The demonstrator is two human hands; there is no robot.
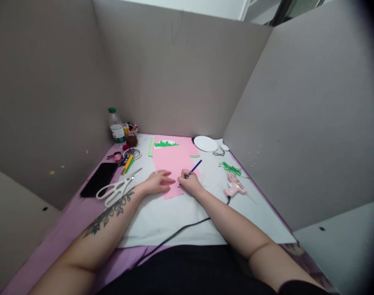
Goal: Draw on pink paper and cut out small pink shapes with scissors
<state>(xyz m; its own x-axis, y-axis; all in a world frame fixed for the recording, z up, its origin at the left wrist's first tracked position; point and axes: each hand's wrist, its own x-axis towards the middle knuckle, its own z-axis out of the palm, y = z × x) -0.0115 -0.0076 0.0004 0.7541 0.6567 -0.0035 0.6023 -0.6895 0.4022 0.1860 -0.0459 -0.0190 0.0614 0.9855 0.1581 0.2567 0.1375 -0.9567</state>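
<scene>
Right arm [236, 225]; pencil [194, 167] apparently between fingers [181, 179]

Left forearm [111, 215], tattooed, comes in from 7 o'clock, left hand [158, 181] palm-down, fingers spread toward 3 — right forearm [232, 221] from 5 o'clock, right hand [189, 181] pinched, fingers curled, just beside left fingertips.

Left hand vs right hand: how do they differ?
The left hand has its fingers extended over the pink paper; the right hand is curled around a blue pencil.
The left forearm has a leafy tattoo; the right forearm shows none.
Shared: both hands are bare and at the pink paper.
</scene>
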